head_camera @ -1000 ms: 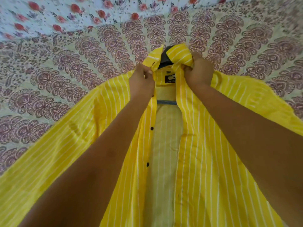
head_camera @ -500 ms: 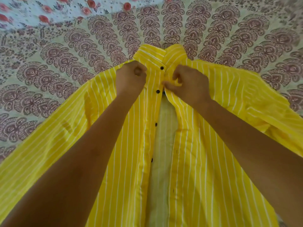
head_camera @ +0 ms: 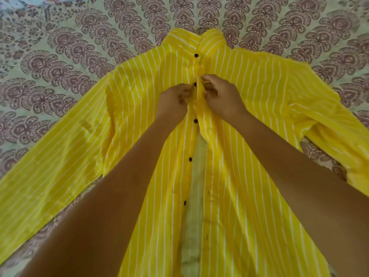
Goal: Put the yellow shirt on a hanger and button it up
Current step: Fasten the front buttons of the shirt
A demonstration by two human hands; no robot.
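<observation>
The yellow shirt (head_camera: 259,92) with white stripes lies face up on the bed, sleeves spread to both sides. Its collar is closed at the top and a black button sits just below it. My left hand (head_camera: 173,102) pinches the button-side placket beside the second black button (head_camera: 195,84). My right hand (head_camera: 221,96) pinches the opposite placket edge right against it. More black buttons run down the left placket, and below my hands the front gapes open, showing the pale inside of the back. The hanger is hidden inside the shirt.
A bedsheet (head_camera: 60,56) printed with maroon paisley fans covers the bed all around the shirt. The left sleeve (head_camera: 50,156) reaches toward the lower left, and the right sleeve (head_camera: 339,132) bunches at the right edge.
Both hands have moved down from the collar to the second button. The collar, open a second ago with the hanger showing, is now closed, and the hanger is out of sight.
</observation>
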